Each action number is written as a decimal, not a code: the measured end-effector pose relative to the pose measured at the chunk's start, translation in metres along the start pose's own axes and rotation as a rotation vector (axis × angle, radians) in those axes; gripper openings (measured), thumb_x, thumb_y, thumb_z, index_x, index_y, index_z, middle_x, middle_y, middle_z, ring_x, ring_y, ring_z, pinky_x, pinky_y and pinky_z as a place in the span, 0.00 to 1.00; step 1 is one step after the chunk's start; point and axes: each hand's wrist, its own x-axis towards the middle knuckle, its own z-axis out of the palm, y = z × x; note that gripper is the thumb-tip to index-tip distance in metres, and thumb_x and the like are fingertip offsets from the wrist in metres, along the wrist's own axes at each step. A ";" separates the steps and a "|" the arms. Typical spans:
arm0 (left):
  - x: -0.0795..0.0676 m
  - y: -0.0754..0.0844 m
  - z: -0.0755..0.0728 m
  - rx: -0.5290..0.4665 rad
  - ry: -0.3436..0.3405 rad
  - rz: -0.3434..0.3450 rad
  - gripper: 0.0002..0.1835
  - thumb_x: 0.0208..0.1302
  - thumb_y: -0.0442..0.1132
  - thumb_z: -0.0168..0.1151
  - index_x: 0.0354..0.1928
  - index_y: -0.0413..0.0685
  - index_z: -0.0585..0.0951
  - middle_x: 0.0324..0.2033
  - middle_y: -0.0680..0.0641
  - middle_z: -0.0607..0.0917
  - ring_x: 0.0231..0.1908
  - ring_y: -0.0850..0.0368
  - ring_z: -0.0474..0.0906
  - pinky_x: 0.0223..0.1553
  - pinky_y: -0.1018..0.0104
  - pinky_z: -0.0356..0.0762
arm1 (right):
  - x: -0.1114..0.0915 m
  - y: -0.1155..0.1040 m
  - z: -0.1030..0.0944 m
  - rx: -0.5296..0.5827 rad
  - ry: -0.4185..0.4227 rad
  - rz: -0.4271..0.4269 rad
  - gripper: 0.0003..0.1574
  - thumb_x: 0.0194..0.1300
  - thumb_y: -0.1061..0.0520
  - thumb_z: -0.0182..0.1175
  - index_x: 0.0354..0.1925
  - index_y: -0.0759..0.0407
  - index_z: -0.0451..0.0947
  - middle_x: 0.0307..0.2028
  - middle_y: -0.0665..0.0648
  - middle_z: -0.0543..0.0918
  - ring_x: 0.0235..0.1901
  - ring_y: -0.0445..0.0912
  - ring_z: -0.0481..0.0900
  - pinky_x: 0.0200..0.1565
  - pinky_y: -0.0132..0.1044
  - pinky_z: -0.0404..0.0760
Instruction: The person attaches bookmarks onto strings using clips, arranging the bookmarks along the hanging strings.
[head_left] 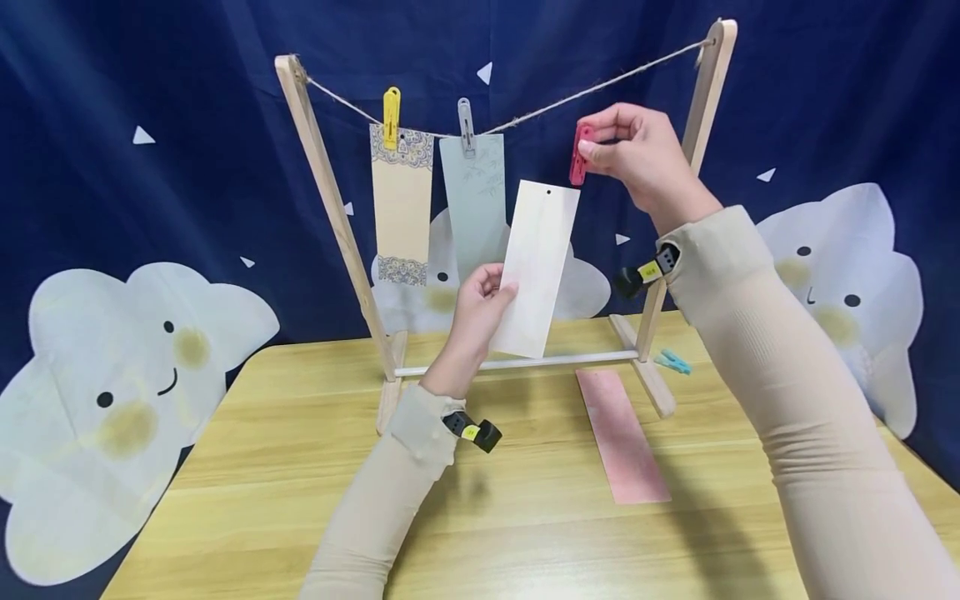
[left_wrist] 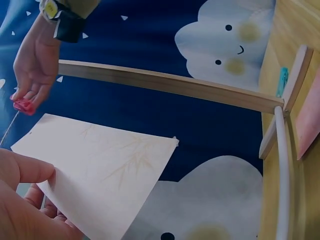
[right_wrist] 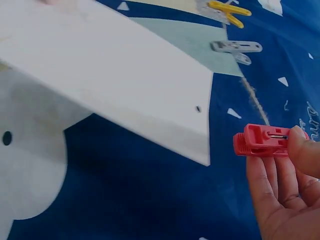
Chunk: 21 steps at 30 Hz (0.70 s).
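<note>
My left hand (head_left: 480,312) pinches a white bookmark card (head_left: 542,258) by its left edge, thumb in front and fingers behind. The card is held up, tilted a little, with a small hole near its top edge; the left wrist view shows a faint bamboo print on it. Above the card's top right corner, my right hand (head_left: 645,154) pinches a red clothespin (head_left: 581,154) between thumb and fingers. The twine (head_left: 600,86) sags behind, holding a cream patterned card (head_left: 402,200) under a yellow clothespin (head_left: 392,118) and a pale green card (head_left: 474,200) under a grey clothespin (head_left: 467,127).
A wooden frame (head_left: 330,208) with a white bottom bar (head_left: 585,361) stands on the wooden table (head_left: 262,500). A pink card (head_left: 622,437) lies in front of its right foot, and a blue clothespin (head_left: 673,362) lies beyond that foot. Behind hangs a dark blue cloth with clouds.
</note>
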 end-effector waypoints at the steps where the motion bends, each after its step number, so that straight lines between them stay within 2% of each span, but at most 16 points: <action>1: 0.001 0.001 0.000 0.000 -0.001 0.001 0.14 0.59 0.26 0.59 0.48 0.37 0.76 0.37 0.48 0.80 0.35 0.60 0.72 0.38 0.72 0.72 | 0.002 -0.003 0.001 0.001 0.006 -0.001 0.08 0.56 0.71 0.62 0.35 0.62 0.78 0.27 0.53 0.81 0.28 0.43 0.80 0.34 0.27 0.81; 11: 0.007 0.009 0.002 -0.023 0.005 0.017 0.13 0.60 0.27 0.58 0.48 0.37 0.76 0.36 0.49 0.78 0.34 0.60 0.72 0.38 0.72 0.72 | 0.020 -0.039 0.009 -0.003 0.063 -0.028 0.09 0.53 0.66 0.66 0.36 0.61 0.80 0.30 0.54 0.81 0.32 0.44 0.79 0.39 0.26 0.80; 16: 0.009 0.012 0.005 -0.030 0.019 0.024 0.13 0.61 0.27 0.58 0.48 0.37 0.75 0.36 0.49 0.79 0.35 0.61 0.71 0.38 0.73 0.71 | 0.026 -0.047 0.015 0.011 0.095 -0.045 0.12 0.53 0.65 0.66 0.38 0.61 0.80 0.33 0.55 0.81 0.36 0.44 0.80 0.47 0.28 0.78; 21: 0.012 0.014 0.008 -0.036 0.028 0.027 0.13 0.61 0.27 0.59 0.48 0.37 0.75 0.38 0.47 0.79 0.36 0.60 0.72 0.39 0.73 0.73 | 0.032 -0.051 0.026 0.001 0.115 -0.050 0.10 0.54 0.66 0.64 0.38 0.60 0.79 0.33 0.54 0.80 0.35 0.42 0.79 0.49 0.29 0.77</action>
